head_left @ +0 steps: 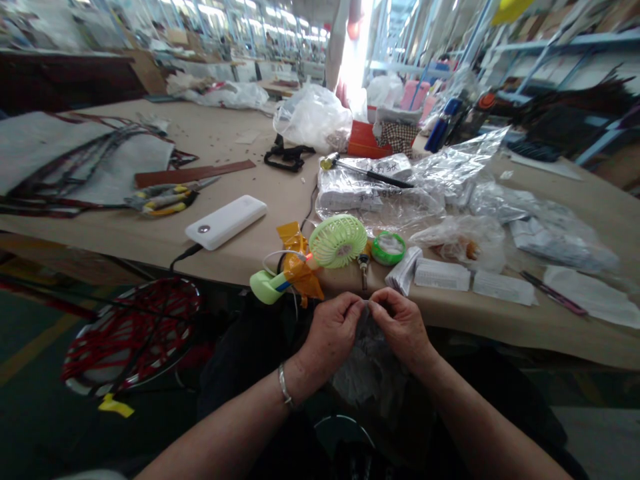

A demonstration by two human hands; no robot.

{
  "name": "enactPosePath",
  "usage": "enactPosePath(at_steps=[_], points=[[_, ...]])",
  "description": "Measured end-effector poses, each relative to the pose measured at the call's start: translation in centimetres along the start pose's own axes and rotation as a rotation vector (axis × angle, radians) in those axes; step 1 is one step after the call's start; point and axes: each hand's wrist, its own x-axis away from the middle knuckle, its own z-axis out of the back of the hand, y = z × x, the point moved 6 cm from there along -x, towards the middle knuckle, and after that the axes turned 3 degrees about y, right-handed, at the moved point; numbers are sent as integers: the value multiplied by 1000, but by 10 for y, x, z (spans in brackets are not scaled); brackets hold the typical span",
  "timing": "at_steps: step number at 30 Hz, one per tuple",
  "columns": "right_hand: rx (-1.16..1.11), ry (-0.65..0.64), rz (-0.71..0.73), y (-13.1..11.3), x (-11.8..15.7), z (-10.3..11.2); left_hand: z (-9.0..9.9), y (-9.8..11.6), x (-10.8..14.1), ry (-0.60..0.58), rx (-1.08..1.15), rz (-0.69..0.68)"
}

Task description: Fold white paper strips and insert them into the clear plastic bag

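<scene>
a clear, crumpled plastic piece [367,373] hangs just off the near edge of the table [285,193], between the two hands and below their fingertips. its upper end narrows to the pinch; from there its longer run seems to go downward, away from the table, spreading as it drops, though its lower end is lost against the dark. the left hand [333,333], with a bracelet at the wrist, and the right hand [403,333] come in from opposite sides at about the same height, so neither is clearly nearer. on each, thumb and forefinger are together, the tips nearly meeting on that narrow top; whether something smaller sits between them i cannot tell.

beyond the fingertips, along the near edge, a small metal-tipped tool [364,270] points back toward the pinch. left of it lies a pale green fan [338,241], its handle overhanging the edge; right of it sit a green ring [389,248] and stacks of white slips [442,274]. farther in, toward the middle of the table, a hammer [367,172] rests across bagged packets [350,197].
</scene>
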Motion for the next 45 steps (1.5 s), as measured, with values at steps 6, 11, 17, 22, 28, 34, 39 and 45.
enactPosePath(at_steps=[6, 11, 17, 22, 28, 34, 39, 45], points=[[36, 10, 55, -1, -1, 0, -1, 3, -2, 17, -12, -23], [75, 16, 73, -1, -3, -1, -2, 1, -5, 32, -28, -41], [121, 33, 124, -3, -4, 0, -3, -3, -6, 27, -43, -55], [124, 50, 131, -3, -5, 0, -4, -4, -10, 35, -53, -56], [99, 52, 124, -3, -3, 0, -2, -2, -8, 47, -45, -34], [147, -22, 182, -8, 18, 13, 0, -3, 7, -7, -25, 4], [421, 97, 475, -21, 25, 49, -5, -27, 15, -118, -102, 54], [920, 157, 535, -5, 11, 57, -14, -53, 21, -215, -246, 113]])
